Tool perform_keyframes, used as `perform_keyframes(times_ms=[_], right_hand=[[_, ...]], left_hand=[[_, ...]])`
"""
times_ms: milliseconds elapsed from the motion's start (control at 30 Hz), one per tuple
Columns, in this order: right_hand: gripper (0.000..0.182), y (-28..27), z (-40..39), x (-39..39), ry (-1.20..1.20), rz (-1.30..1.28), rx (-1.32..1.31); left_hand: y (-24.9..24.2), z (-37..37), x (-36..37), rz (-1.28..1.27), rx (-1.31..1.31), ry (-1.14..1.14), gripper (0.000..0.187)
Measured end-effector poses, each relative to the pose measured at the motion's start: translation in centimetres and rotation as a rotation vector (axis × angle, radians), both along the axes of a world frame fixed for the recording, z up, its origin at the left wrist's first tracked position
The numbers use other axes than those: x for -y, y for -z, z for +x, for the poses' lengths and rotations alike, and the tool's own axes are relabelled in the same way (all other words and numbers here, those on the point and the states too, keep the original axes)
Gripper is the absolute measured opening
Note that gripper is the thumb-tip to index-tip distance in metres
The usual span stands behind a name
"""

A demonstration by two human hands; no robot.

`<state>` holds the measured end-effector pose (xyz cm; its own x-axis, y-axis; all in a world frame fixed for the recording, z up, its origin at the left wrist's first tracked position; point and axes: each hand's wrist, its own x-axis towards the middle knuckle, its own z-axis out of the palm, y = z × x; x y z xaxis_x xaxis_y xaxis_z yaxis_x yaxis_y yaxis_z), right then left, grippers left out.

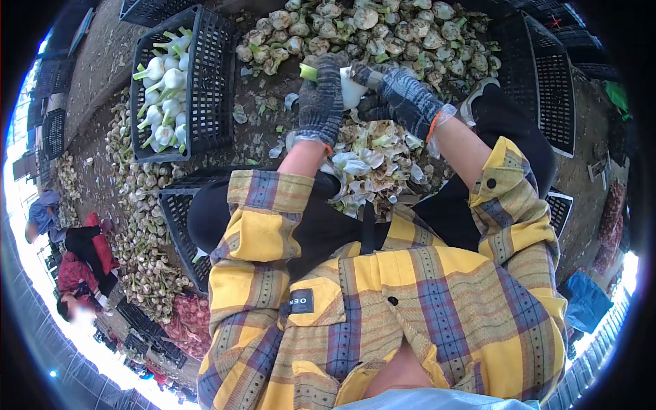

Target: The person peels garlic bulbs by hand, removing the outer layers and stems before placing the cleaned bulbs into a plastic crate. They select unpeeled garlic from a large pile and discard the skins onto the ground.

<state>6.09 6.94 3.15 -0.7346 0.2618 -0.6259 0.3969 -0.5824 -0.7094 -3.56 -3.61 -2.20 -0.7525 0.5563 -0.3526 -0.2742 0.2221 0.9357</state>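
A white garlic bulb (pixel 352 91) is held out in front of me, its cut green stem (pixel 308 72) pointing left. My left hand (pixel 321 102), in a dark grey knit glove, is closed around the stem side. From the right, my right hand (pixel 403 93), gloved the same way, curls its fingers against the bulb's other side. Whether a small tool is in those fingers I cannot make out. Beneath both hands lies a heap of loose garlic skins (pixel 369 164). Just beyond them is a large pile of unpeeled garlic (pixel 383 34) with dirty skins.
A black crate (pixel 212 89) of clean white garlic (pixel 164 85) stands at left. Another black crate (pixel 552 89) is at right, and one (pixel 181 232) sits beside my left knee. More garlic (pixel 143 253) covers the ground at left, near red net sacks (pixel 188 324) and people (pixel 82 266).
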Motion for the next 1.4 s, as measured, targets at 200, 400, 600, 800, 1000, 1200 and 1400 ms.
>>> perform_keyframes(times_ms=[200, 400, 600, 800, 1000, 1200, 1400], right_hand=[[0.029, 0.2, 0.7, -0.7, -0.054, 0.032, -0.005], [0.026, 0.3, 0.2, -0.9, -0.047, 0.205, -0.017], [0.03, 1.0, -1.8, 0.4, -0.021, 1.147, 0.065], [0.029, 4.3, -2.3, -2.1, -0.342, 1.465, 0.237], [0.037, 3.6, -2.7, -2.5, -0.647, 1.437, 0.364], [0.029, 1.8, -1.7, -0.3, -0.219, 1.457, 0.072], [0.027, 4.5, -1.4, -2.8, -0.617, 1.617, 0.137]], left_hand=[[0.1, -0.7, -0.1, 0.013, 0.237, -0.098, 0.039], [-1.7, 0.3, -0.2, 0.079, 0.45, -0.142, 0.049], [-5.6, 2.7, -0.3, -0.22, -0.076, -0.027, 0.042], [-3.3, 3.2, -0.2, 0.144, -0.078, -0.018, 0.032], [-2.4, 1.6, -0.3, 0.273, 0.032, 0.032, 0.029], [-1.4, 2.9, 0.2, 0.213, -0.233, -0.039, 0.028], [-3.0, 1.6, -0.4, 0.308, 0.62, 0.003, 0.035]])
